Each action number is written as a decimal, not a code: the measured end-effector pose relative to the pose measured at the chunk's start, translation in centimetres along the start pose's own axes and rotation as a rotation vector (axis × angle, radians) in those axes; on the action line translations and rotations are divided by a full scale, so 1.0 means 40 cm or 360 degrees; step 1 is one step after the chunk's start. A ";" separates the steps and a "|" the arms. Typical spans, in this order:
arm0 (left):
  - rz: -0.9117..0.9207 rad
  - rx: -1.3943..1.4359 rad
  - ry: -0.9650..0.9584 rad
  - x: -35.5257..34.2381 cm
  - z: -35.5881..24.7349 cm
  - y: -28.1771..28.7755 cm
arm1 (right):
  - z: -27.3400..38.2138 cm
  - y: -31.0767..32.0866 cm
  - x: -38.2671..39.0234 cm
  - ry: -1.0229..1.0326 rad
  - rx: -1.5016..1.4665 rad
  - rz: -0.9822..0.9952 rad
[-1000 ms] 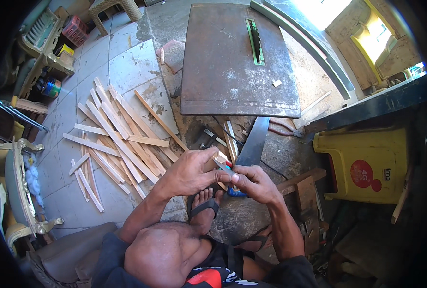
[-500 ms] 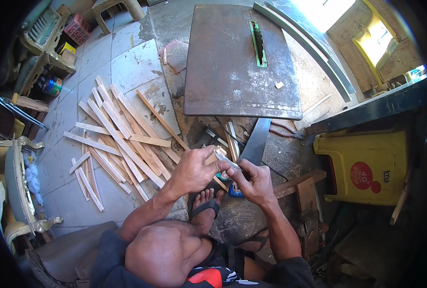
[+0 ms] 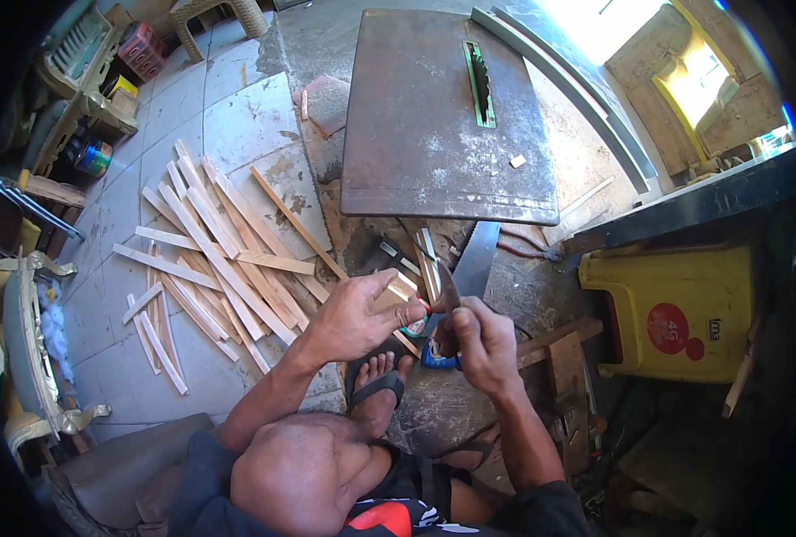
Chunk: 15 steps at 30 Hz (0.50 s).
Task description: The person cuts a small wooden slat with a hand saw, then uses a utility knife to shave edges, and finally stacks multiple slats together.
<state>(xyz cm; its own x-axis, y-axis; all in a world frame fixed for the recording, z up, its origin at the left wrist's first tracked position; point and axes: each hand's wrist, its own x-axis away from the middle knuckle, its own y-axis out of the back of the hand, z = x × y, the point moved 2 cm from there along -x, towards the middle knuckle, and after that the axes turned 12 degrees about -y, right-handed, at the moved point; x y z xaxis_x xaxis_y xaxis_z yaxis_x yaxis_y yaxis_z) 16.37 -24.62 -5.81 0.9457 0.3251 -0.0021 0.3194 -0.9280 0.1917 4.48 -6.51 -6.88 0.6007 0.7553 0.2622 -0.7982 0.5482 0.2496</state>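
Observation:
Between its thumb and forefinger my left hand (image 3: 351, 315) pinches a small pale piece of wood (image 3: 403, 285). Close beside it, my right hand (image 3: 481, 338) is closed around what looks like a knife (image 3: 450, 290); its short dark blade points up and away, apart from the wood, and its handle is mostly covered by the fingers. Just beyond the right hand, a handsaw (image 3: 476, 259) rests with its toothed blade angled toward the table. A blue tape measure (image 3: 438, 355) lies below the hands, partly hidden.
Ahead stands a brown table saw (image 3: 416, 116) with a toothed blade in a green slot (image 3: 480, 85). Many wooden strips (image 3: 228, 251) lie piled on the tiles at left. Red-handled pliers (image 3: 532, 247) and a yellow plastic stool (image 3: 675, 309) are at right.
The knife blade has swung from lying across the wood to pointing upward. My right hand has turned and drawn slightly away; the left keeps its pinch on the wood.

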 end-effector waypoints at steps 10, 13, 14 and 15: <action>0.0214 -0.0140 0.0073 -0.007 -0.055 -0.008 | 0.022 -0.033 0.024 0.0336 0.0653 -0.0115; 0.0163 -0.0196 0.0040 -0.004 -0.043 -0.012 | 0.021 -0.034 0.023 0.0450 0.0736 -0.0132; 0.0181 -0.0212 0.0054 -0.003 -0.036 -0.012 | 0.020 -0.035 0.023 0.0448 0.0762 -0.0129; 0.0197 -0.0227 0.0069 -0.002 -0.032 -0.012 | 0.020 -0.036 0.022 0.0446 0.0788 -0.0125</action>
<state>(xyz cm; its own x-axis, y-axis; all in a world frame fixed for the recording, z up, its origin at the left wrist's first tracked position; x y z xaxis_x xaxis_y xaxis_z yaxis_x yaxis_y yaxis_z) 16.06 -23.99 -4.65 0.9728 0.2202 0.0716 0.1859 -0.9272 0.3253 6.21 -6.91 -6.26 0.5685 0.8225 -0.0150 -0.5952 0.4238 0.6828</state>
